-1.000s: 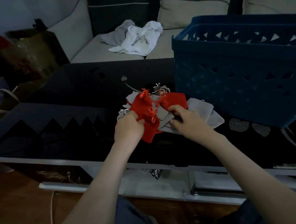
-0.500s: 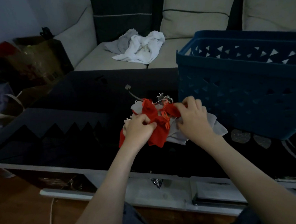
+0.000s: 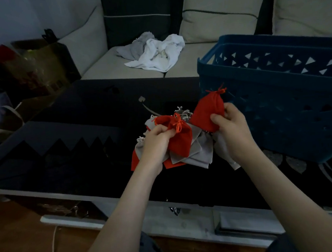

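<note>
Fingers of the right hand [image 3: 232, 129] pinched a red pouch [image 3: 209, 113] beside the blue basket [image 3: 289, 105]; the left hand [image 3: 155, 144] gripped another red pouch [image 3: 180, 139] over grey pouches [image 3: 198, 153].

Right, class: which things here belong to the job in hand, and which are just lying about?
In the job: left hand, gripping the lower red pouch; right hand, holding the raised red pouch; grey pouches; probably the blue basket.
Lying about: white cloth, sofa, gift bag.
</note>
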A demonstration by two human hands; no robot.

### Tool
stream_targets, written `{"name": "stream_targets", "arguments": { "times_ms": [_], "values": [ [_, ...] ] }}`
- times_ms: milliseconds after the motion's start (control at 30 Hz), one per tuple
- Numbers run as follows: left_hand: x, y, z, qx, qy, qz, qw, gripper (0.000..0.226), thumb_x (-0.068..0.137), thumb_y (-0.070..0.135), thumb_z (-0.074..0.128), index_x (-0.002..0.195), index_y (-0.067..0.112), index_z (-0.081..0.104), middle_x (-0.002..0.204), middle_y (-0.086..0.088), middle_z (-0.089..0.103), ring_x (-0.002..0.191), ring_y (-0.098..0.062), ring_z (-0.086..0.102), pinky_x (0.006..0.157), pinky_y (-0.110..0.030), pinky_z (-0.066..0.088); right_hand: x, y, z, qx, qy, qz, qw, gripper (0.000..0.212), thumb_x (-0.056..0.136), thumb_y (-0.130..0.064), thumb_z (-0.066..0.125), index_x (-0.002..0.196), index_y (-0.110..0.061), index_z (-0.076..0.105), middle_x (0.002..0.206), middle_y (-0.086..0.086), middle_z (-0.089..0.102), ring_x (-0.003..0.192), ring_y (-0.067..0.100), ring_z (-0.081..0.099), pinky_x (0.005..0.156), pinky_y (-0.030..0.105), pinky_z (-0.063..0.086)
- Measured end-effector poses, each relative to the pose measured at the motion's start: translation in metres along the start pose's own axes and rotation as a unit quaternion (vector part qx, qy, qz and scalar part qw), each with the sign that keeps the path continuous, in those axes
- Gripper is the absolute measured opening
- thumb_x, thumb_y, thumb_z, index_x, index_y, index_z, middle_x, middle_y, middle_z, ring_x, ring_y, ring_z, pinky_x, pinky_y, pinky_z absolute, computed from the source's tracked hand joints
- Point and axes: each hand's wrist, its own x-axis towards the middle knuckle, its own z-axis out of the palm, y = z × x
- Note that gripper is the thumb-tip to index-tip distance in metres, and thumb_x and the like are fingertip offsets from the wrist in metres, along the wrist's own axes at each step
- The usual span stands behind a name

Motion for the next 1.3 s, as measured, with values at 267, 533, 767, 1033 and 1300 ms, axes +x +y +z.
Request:
{"name": "stream_targets", "arguments": {
  "times_ms": [267, 533, 767, 1033, 1300],
  "values": [
    [0.001, -0.007, 0.008, 0.03, 0.066, 0.043, 0.996, 0.027, 0.086, 0.014, 0.061, 0.061, 0.021, 0.054, 0.065, 0.002, 0.06, 0.072, -0.016, 0.058, 0.073, -0.035, 0.046, -0.007, 0.009, -0.002, 0.139, -0.256, 0.175, 0.941, 0.041, 0.085, -0.002, 0.054, 0.126, 0.002, 0.05, 0.111, 0.017, 0.065, 0.096, 0.023, 0.066, 0.08, 0.031, 0.057],
    [-0.002, -0.002, 0.007, -0.052, -0.017, 0.002, 0.999, 0.019, 0.091, 0.017, 0.061, 0.072, 0.013, 0.06, 0.071, -0.004, 0.067, 0.081, -0.022, 0.064, 0.081, -0.04, 0.051, -0.008, 0.026, 0.008, -0.022, -0.156, 0.195, 0.968, 0.014, 0.088, -0.004, 0.062, 0.098, -0.011, 0.056, 0.076, 0.0, 0.069, 0.071, 0.012, 0.068, 0.057, 0.023, 0.056],
    [0.0, -0.003, 0.001, -0.013, 0.067, 0.028, 0.997, 0.027, 0.097, 0.035, 0.05, 0.092, 0.012, 0.064, 0.092, -0.011, 0.068, 0.086, -0.023, 0.067, 0.077, -0.039, 0.058, -0.005, 0.026, 0.006, -0.122, -0.166, 0.155, 0.966, 0.033, 0.09, -0.015, 0.062, 0.122, -0.009, 0.057, 0.104, 0.003, 0.067, 0.096, 0.016, 0.065, 0.079, 0.025, 0.053],
    [-0.004, -0.006, -0.002, 0.172, 0.168, 0.168, 0.956, 0.026, 0.093, 0.01, 0.054, 0.111, 0.028, 0.057, 0.092, 0.005, 0.064, 0.077, -0.007, 0.062, 0.075, -0.027, 0.053, -0.005, 0.012, -0.002, 0.173, -0.232, 0.097, 0.952, 0.039, 0.08, -0.003, 0.056, 0.119, -0.001, 0.052, 0.104, 0.013, 0.067, 0.095, 0.022, 0.067, 0.085, 0.03, 0.055],
    [-0.021, 0.003, 0.018, 0.016, -0.023, 0.149, 0.988, 0.022, 0.086, 0.0, 0.059, 0.091, 0.021, 0.065, 0.08, 0.001, 0.072, 0.081, -0.013, 0.068, 0.071, -0.024, 0.053, -0.005, 0.022, 0.005, 0.018, -0.203, 0.067, 0.977, 0.037, 0.089, 0.009, 0.051, 0.124, -0.003, 0.047, 0.105, 0.007, 0.067, 0.097, 0.017, 0.064, 0.082, 0.026, 0.054]
  ]
}}
